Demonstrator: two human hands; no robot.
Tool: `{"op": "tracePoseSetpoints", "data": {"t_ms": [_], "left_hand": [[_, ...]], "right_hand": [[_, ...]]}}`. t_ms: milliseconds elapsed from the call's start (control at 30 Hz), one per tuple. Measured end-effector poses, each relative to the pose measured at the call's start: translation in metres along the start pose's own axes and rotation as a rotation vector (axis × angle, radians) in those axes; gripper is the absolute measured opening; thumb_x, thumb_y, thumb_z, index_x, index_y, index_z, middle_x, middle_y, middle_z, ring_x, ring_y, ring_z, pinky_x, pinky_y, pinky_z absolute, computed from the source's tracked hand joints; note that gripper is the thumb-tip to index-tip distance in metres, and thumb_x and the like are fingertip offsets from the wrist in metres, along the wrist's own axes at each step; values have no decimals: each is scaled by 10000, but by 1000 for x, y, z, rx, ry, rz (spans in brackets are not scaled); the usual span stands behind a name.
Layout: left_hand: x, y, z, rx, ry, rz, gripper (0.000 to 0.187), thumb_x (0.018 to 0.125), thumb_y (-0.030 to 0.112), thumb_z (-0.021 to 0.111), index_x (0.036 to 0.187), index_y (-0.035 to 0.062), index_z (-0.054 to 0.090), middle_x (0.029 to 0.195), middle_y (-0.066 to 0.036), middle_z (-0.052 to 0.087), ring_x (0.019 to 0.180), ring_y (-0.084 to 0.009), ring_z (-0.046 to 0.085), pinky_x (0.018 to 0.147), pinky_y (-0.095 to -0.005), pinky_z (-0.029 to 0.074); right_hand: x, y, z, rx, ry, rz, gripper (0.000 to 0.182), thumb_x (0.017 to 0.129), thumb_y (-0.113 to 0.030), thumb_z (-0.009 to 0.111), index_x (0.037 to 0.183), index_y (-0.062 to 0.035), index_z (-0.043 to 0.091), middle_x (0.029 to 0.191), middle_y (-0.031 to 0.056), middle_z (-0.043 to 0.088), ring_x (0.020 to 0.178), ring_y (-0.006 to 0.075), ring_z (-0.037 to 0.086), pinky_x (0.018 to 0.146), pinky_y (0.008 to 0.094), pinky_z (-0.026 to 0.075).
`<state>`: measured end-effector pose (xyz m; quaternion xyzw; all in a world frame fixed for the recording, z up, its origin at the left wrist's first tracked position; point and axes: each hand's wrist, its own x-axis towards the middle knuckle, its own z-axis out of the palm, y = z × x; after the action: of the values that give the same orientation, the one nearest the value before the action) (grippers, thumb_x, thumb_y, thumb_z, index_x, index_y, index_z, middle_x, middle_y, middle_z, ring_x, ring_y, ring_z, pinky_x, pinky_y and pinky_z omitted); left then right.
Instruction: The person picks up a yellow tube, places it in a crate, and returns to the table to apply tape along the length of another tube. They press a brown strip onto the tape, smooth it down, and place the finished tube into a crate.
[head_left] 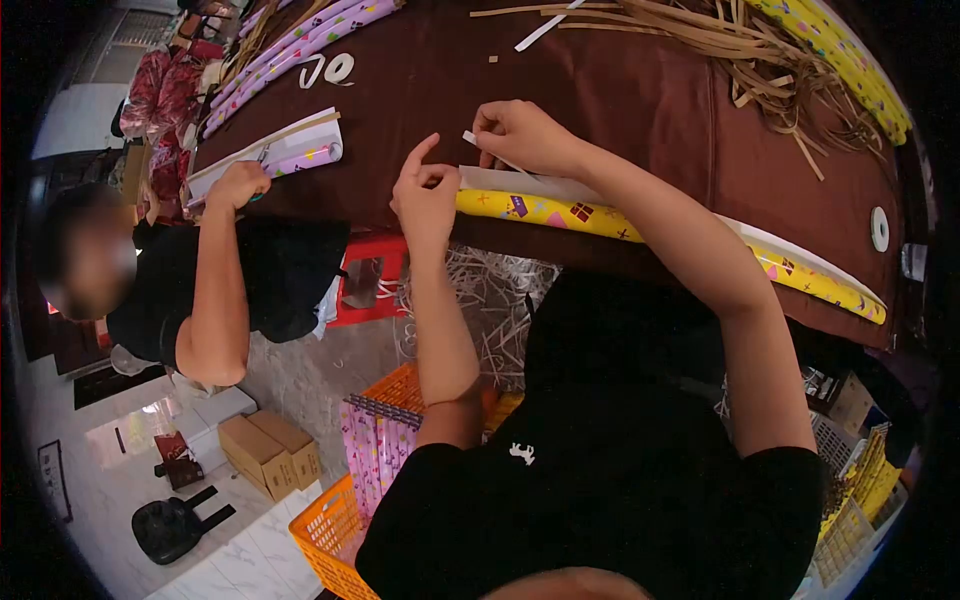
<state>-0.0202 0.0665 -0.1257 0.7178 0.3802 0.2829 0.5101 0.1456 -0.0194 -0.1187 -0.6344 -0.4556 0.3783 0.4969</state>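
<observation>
A yellow patterned roll of wrapping paper (545, 211) lies along the table's near edge, its white inner side partly showing. My left hand (427, 195) is at the roll's left end, one finger raised, thumb and another finger curled together by the paper's edge. Whether anything is pinched there, I cannot make out. Above the paper, my right hand (520, 135) is closed on a narrow white strip (470, 137) whose end sticks out to the left. My right forearm crosses over the roll and hides part of it.
At left, another person's hand (238, 186) holds scissors by a purple patterned paper (305, 160). White tape rings (340, 68) and another ring (879, 229) lie on the brown-covered table (420, 90). Brown strips (770, 85) pile up at back right. An orange basket (325, 530) stands below.
</observation>
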Motion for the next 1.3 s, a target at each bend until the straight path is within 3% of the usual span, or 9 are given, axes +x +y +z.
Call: {"op": "tracePoseSetpoints", "data": {"t_ms": [100, 167, 267, 367, 400, 767, 1000, 1067, 1300], "left_hand": [[-1, 13, 10, 260, 14, 33, 468, 791, 66, 631, 1257, 104, 612, 819, -68, 699, 779, -171, 647, 807, -308, 476], [-10, 20, 20, 878, 376, 486, 370, 808, 91, 615, 1173, 136, 655, 919, -70, 661, 882, -262, 610, 858, -382, 442], [-36, 40, 44, 815, 387, 618, 254, 809, 119, 630, 1060, 117, 667, 990, -67, 623, 982, -294, 553, 877, -420, 416], [-77, 43, 90, 499, -162, 750, 148, 866, 152, 605, 964, 55, 659, 1025, -115, 607, 997, -322, 549, 888, -438, 406], [-89, 43, 105, 513, -259, 836, 157, 873, 148, 596, 951, 22, 647, 1020, -134, 598, 998, -328, 543, 885, -440, 408], [-127, 55, 137, 511, -231, 962, 284, 805, 112, 624, 1033, -57, 607, 1070, -181, 573, 988, -348, 535, 898, -449, 424], [-118, 60, 140, 440, -494, 1012, 415, 734, 134, 685, 1099, -41, 594, 1096, -168, 592, 1003, -323, 544, 928, -428, 426], [-116, 57, 142, 454, -496, 1028, 438, 740, 145, 674, 1132, -32, 588, 1105, -150, 586, 1016, -303, 536, 932, -413, 417], [-114, 62, 137, 424, -575, 1004, 460, 774, 67, 675, 1217, 23, 562, 1114, -140, 571, 1013, -328, 527, 891, -434, 414]], "right_hand": [[0, -1, -9, -119, 79, -41, 171, 909, -149, 560, 887, 18, 586, 743, 94, 695, 633, 148, 659, 596, 299, 521], [2, 0, -21, -310, 226, -141, 179, 908, -169, 578, 898, 9, 599, 755, 86, 698, 627, 158, 664, 613, 297, 525], [10, 3, -41, -189, 341, -72, 214, 854, -242, 614, 890, -41, 676, 787, 119, 691, 756, 261, 673, 692, 382, 514], [15, 7, -61, -193, 364, -174, 209, 848, -240, 628, 893, -47, 694, 799, 96, 701, 748, 236, 669, 706, 370, 511], [11, -3, -67, -216, 324, -140, 191, 898, -167, 571, 881, 0, 663, 814, 56, 705, 787, 108, 621, 745, 263, 477], [2, -18, -104, -9, 441, -150, 195, 891, -179, 602, 869, -5, 686, 802, 63, 700, 699, 107, 544, 675, 288, 447], [0, -24, -111, 103, 457, -223, 196, 886, -181, 605, 884, -6, 692, 839, 76, 720, 756, 127, 606, 723, 294, 472], [-3, -27, -116, 68, 485, -211, 161, 901, -165, 578, 893, -37, 674, 827, 21, 708, 776, 64, 596, 738, 215, 439], [-53, -44, -172, -119, 490, -297, 245, 895, -227, 607, 1017, -35, 698, 823, 67, 669, 730, 140, 584, 692, 309, 476]]}}
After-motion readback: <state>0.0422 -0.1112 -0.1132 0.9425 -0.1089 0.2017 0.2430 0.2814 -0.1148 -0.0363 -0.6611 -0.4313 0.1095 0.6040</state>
